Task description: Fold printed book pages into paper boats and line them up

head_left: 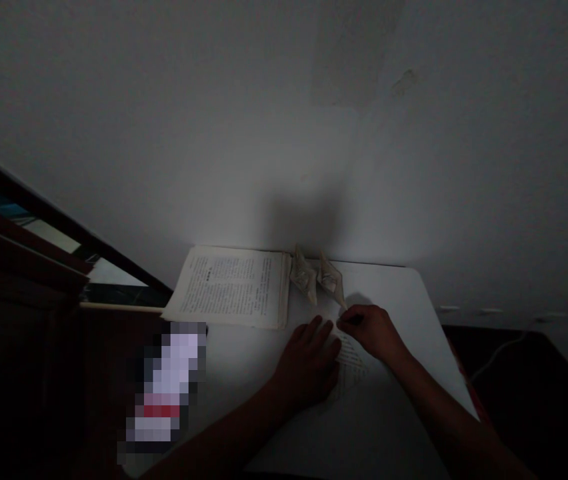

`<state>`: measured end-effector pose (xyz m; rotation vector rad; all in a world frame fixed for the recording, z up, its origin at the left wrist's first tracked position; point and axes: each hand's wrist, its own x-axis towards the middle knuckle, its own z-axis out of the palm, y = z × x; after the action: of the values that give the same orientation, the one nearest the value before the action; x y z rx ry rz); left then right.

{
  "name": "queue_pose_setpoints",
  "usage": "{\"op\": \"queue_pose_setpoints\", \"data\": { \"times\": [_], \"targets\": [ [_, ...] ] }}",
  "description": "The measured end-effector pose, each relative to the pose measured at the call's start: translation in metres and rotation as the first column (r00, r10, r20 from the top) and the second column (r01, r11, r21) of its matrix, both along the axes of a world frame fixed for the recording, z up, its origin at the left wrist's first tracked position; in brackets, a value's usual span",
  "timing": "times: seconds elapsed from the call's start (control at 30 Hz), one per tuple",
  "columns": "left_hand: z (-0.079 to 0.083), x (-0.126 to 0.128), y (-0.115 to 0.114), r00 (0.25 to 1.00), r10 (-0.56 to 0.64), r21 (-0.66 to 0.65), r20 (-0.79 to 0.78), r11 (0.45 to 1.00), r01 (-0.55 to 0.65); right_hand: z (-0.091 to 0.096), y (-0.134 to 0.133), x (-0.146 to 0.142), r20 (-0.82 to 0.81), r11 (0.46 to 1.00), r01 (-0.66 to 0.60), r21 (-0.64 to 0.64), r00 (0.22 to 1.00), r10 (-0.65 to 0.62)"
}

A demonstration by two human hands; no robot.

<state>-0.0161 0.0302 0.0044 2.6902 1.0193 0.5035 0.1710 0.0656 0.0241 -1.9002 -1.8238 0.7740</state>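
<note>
In the head view, the printed sheet (351, 355) lies under my hands towards the middle of the bench (393, 287), in front of two folded paper shapes, one (303, 277) beside the stack of printed pages (229, 287) and the other (331, 275) just right of it, both near the back edge. Those two look finished to me; my sheet seems only partly folded, lying flat with a slanting edge, so I judge its shaping remains to be done. The stack fills the back left corner, and a pixelated object (171, 380) lies along the left edge. My left hand (311, 360) reaches in from the front edge, palm down, its fingers spread, pressing on the sheet rather than grasping. My right hand (370, 330) slants in from the right, wrist bent, thumb and forefinger seemingly pinching the sheet's far corner.
</note>
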Motion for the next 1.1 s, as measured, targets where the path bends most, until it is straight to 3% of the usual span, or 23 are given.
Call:
{"op": "queue_pose_setpoints", "data": {
  "times": [0.17,0.53,0.77,1.1],
  "targets": [
    [-0.004,0.000,0.000,1.000,-0.002,0.007,-0.007,1.000,0.002,-0.002,0.005,-0.005,0.124,0.995,0.097,-0.029,0.988,-0.092],
    [-0.009,0.000,-0.001,1.000,-0.007,0.019,-0.004,1.000,0.007,0.005,0.014,-0.020,0.287,0.984,0.169,-0.048,0.946,-0.148],
    [-0.005,0.001,-0.001,1.000,0.012,0.015,0.000,1.000,-0.012,0.004,0.011,-0.018,0.278,0.987,0.155,-0.033,0.950,-0.140],
    [-0.007,0.000,-0.002,1.000,0.009,0.023,0.014,1.000,-0.009,0.001,-0.018,0.000,0.194,0.994,0.102,-0.041,0.977,-0.092]
  ]
}}
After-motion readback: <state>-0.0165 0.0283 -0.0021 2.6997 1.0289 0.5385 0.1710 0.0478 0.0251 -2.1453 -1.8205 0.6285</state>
